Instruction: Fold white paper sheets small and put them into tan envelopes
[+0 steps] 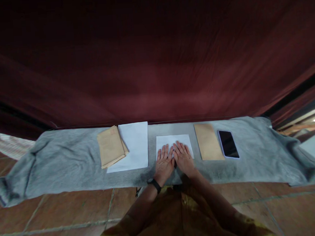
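Both hands lie flat, side by side, on a folded white paper (167, 140) in the middle of a grey cloth (68, 160). My left hand (164, 162) has its fingers stretched out and slightly spread over the paper's near left part; a black band sits on that wrist. My right hand (184, 157) rests palm down, fingers extended, on the paper's near right part. The thumbs nearly touch. Neither hand holds anything.
Left of the hands lies a stack of white sheets (134, 148) with brown envelopes (111, 146) on its left edge. To the right lie one brown envelope (208, 141) and a black phone (228, 144). A dark red curtain (153, 60) hangs behind; tiled floor (59, 218) below.
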`<control>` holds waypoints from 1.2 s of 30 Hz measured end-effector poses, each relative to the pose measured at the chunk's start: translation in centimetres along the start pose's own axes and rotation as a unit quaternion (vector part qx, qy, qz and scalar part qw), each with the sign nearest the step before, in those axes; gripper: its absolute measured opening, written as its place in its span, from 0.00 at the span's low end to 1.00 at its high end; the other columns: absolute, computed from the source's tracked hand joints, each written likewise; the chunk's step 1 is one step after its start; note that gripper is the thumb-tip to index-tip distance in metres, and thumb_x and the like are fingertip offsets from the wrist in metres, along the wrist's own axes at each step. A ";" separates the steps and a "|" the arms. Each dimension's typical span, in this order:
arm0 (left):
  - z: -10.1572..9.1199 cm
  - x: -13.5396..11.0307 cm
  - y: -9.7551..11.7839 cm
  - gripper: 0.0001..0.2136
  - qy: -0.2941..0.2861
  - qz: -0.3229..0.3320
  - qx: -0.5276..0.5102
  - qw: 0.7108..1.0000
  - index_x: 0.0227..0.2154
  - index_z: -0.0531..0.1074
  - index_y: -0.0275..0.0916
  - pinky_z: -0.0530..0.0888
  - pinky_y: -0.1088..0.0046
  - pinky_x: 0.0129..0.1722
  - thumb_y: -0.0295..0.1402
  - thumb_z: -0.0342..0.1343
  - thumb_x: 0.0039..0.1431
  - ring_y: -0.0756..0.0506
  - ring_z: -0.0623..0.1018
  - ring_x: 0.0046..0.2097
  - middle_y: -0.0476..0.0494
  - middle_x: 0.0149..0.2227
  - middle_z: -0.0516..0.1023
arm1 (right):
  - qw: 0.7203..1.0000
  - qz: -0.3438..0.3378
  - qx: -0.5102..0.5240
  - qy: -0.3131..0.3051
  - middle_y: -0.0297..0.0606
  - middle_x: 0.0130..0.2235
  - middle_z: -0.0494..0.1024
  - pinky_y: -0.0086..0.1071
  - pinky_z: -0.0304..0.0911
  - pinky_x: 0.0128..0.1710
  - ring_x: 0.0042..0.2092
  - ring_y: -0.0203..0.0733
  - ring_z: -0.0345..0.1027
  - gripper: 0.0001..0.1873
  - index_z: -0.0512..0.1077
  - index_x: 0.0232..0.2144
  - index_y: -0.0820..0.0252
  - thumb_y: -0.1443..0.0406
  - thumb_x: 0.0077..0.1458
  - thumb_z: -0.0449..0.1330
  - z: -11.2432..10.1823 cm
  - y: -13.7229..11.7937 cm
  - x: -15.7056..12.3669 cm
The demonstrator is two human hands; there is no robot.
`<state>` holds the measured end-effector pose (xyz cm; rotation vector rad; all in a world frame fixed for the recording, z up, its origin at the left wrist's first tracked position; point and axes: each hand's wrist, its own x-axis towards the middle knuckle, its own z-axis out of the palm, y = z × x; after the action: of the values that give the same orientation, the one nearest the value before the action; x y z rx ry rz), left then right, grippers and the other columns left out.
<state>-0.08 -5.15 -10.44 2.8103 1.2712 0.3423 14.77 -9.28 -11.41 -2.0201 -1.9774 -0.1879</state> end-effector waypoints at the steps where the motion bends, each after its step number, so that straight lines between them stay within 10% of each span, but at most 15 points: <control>1: -0.1 -0.2 -0.1 0.26 -0.001 -0.003 0.000 1.000 0.71 0.55 0.38 0.56 0.51 0.72 0.36 0.44 0.72 0.39 0.56 0.74 0.37 0.73 0.57 | 1.000 0.018 0.001 0.004 0.48 0.71 0.61 0.52 0.49 0.69 0.72 0.53 0.52 0.24 0.66 0.66 0.60 0.64 0.71 0.50 0.0 -0.1 -0.6; 12: -0.6 -3.7 -1.9 0.31 0.038 -0.084 0.000 0.996 0.70 0.53 0.27 0.61 0.50 0.70 0.44 0.42 0.73 0.36 0.57 0.73 0.27 0.71 0.58 | 0.994 0.093 -0.018 0.062 0.53 0.70 0.62 0.48 0.49 0.69 0.70 0.51 0.55 0.31 0.57 0.70 0.69 0.57 0.73 0.46 0.3 1.6 -4.7; 21: 0.0 0.4 2.9 0.29 0.004 -0.019 -0.046 0.999 0.72 0.51 0.35 0.60 0.51 0.71 0.41 0.39 0.74 0.40 0.58 0.73 0.36 0.72 0.59 | 0.994 0.100 -0.012 0.040 0.54 0.70 0.61 0.49 0.49 0.69 0.70 0.54 0.56 0.31 0.57 0.70 0.70 0.60 0.71 0.46 -0.2 1.4 -4.5; 31: 0.2 0.8 -1.9 0.30 0.071 -0.142 0.006 0.987 0.69 0.56 0.22 0.59 0.46 0.69 0.41 0.38 0.74 0.32 0.59 0.72 0.22 0.70 0.58 | 0.996 0.092 0.019 0.003 0.51 0.72 0.58 0.53 0.49 0.69 0.71 0.55 0.54 0.30 0.57 0.70 0.63 0.58 0.70 0.49 -3.1 0.6 -8.1; 36: 0.4 4.0 -0.7 0.28 0.051 -0.057 -0.025 0.997 0.71 0.54 0.31 0.58 0.51 0.71 0.40 0.37 0.74 0.38 0.55 0.74 0.32 0.72 0.58 | 0.995 0.096 0.024 -0.011 0.51 0.72 0.57 0.53 0.48 0.69 0.72 0.55 0.52 0.31 0.54 0.71 0.63 0.58 0.72 0.46 -3.9 0.4 -8.2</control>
<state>2.05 -1.68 -10.18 2.6956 1.4152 0.5102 15.27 -18.32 -10.28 -2.1740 -1.7678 -0.0743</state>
